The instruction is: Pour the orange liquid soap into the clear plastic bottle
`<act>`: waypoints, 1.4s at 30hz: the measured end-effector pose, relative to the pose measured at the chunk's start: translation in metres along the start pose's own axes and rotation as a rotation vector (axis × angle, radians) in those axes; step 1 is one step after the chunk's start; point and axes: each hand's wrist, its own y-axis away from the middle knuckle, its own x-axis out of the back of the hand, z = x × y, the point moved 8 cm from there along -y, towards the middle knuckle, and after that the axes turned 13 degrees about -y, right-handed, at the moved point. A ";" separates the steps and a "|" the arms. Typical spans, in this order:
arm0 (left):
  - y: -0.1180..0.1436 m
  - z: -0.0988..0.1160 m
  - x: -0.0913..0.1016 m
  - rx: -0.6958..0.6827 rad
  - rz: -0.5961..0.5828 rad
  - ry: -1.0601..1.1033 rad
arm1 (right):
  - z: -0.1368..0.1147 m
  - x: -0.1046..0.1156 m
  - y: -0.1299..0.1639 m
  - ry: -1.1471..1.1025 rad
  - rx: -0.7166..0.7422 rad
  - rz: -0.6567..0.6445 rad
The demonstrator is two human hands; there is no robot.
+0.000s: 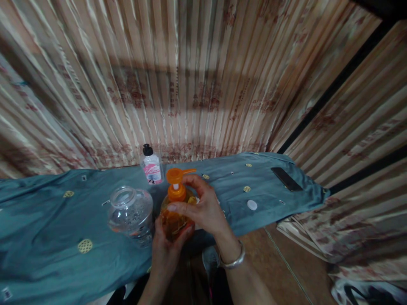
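Observation:
An amber pump bottle point(173, 220) with an orange pump top point(175, 176) stands upright in front of me, its nozzle pointing right. My left hand point(168, 245) is wrapped around its lower body. Thumb and fingers of my right hand point(203, 207) curve around the upper right side, near the bottle's shoulder and the orange collar; whether they press on it is hard to make out. Just left of my left hand is a clear, wide-mouthed plastic jar point(130, 214). Behind them stands a clear squeeze bottle point(152, 168) with a black cap and a pink label.
A teal cloth with yellow patterns point(47, 220) covers the long, narrow table. To the right lie a round white lid point(252, 205) and a dark phone point(286, 179). Pleated curtains point(190, 84) hang behind; a dark pole point(333, 84) slants at right. Tiled floor point(270, 258) shows below.

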 end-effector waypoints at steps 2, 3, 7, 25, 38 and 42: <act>0.000 0.000 0.000 -0.002 -0.002 0.000 | -0.003 0.004 0.000 0.012 0.029 0.037; 0.000 -0.001 -0.001 -0.002 -0.004 -0.003 | -0.004 0.004 0.000 0.014 0.042 0.031; 0.000 -0.005 -0.001 -0.011 -0.020 -0.021 | -0.011 -0.003 0.000 0.015 0.069 -0.098; 0.001 -0.008 -0.001 -0.022 -0.017 -0.047 | -0.009 -0.004 0.000 0.106 0.040 -0.029; 0.001 -0.005 -0.002 -0.025 -0.009 0.001 | -0.011 -0.004 0.001 0.100 0.053 -0.034; 0.001 -0.004 0.000 -0.019 0.000 0.002 | -0.011 -0.002 0.000 0.051 0.070 0.005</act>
